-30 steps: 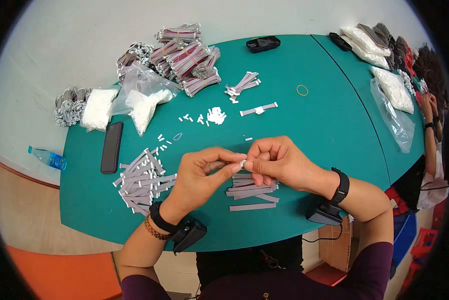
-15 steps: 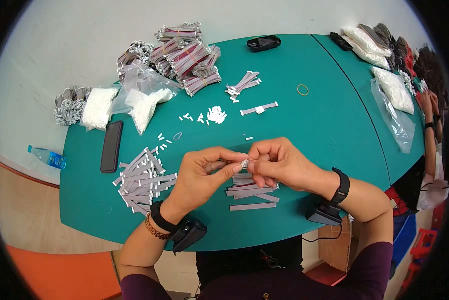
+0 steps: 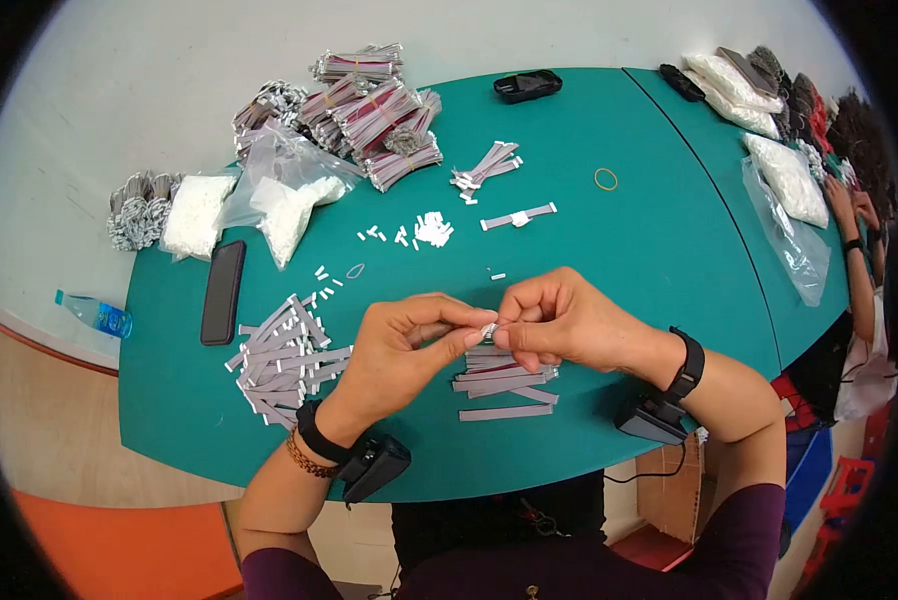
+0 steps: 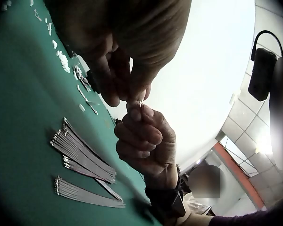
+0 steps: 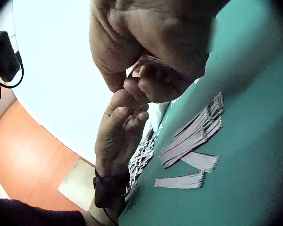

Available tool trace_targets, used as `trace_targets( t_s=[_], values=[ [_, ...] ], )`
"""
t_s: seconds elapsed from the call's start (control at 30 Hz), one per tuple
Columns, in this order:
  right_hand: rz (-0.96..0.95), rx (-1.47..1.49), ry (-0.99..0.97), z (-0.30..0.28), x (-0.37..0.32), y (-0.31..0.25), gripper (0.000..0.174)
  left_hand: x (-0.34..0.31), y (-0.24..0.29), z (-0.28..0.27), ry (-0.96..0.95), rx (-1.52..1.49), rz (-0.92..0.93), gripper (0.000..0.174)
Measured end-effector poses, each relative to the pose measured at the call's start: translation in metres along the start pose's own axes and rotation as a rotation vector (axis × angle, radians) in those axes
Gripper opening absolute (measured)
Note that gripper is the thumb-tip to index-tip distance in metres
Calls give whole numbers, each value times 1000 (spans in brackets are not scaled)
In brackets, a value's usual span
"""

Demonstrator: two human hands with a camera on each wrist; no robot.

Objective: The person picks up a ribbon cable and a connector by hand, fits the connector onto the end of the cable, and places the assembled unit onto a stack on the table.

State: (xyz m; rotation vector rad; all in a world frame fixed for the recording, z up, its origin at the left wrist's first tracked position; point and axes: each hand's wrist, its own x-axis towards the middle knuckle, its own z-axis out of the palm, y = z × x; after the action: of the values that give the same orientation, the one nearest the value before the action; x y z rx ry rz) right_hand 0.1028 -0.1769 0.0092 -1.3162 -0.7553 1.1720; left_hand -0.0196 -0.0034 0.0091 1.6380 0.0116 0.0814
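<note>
In the head view, both hands meet over the near middle of the table. Thumb and index finger of the left hand [image 3: 387, 350] pinch a small white connector [image 3: 488, 331] with fine ridges. From the other side the right hand [image 3: 569, 325] pinches at the same piece, its remaining fingers curled in. Fingertips cover most of it, and I cannot tell whether a cable is attached. Just below the hands lie grey flat ribbon cables [image 3: 507, 383], also seen as fanned ribbon cables [image 4: 85, 153] in the left wrist view. More ribbon cables with white ends [image 3: 281, 360] are heaped left of the left hand.
Loose white connectors [image 3: 433, 231] lie mid-table near a single ribbon cable [image 3: 499, 223]. Behind are bundled cables [image 3: 379, 115] and bags of white parts [image 3: 197, 217]. A phone [image 3: 224, 293] lies at left, a rubber band [image 3: 606, 180] at right. Another person's hands [image 3: 849, 205] work far right.
The pinched connector has turned slightly, so its ridged face shows more. The right hand has shifted a little; the left stays almost still. The other person's hands have moved slightly.
</note>
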Motion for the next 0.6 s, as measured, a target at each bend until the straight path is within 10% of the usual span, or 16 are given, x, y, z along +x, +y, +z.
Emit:
trace_targets(
  t_s=[0.6],
  values=[
    [41,-1,-6,-3,1,1,15,2,-2,-1,-1,-179,-73,18]
  ],
)
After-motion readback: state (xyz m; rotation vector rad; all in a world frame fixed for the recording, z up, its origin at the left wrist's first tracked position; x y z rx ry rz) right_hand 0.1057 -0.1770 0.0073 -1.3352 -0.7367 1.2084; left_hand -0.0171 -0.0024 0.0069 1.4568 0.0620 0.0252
